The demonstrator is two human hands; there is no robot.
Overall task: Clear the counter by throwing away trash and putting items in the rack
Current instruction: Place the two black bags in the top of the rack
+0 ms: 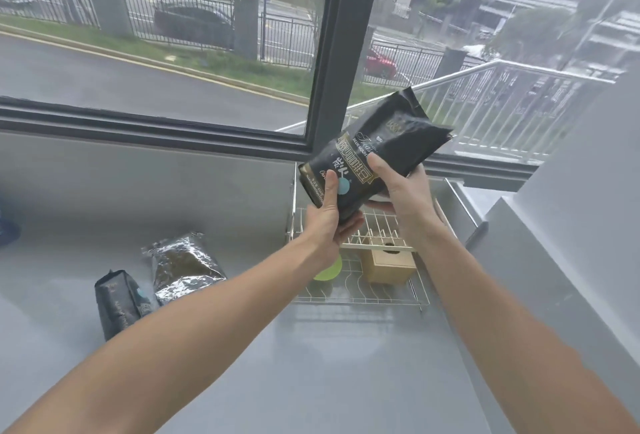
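two bags (156,290) on counter (311,364), left of rack (360,298).

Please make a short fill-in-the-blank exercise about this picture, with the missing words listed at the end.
1. The black bag is held up by ____ hands, the left hand and the right hand.
2. The black bag is held above the wire ____.
3. A silver bag and a second black bag lie on the grey ____.
4. In the rack sits a wooden box beside something ____ in colour.

Missing words: both; rack; counter; green
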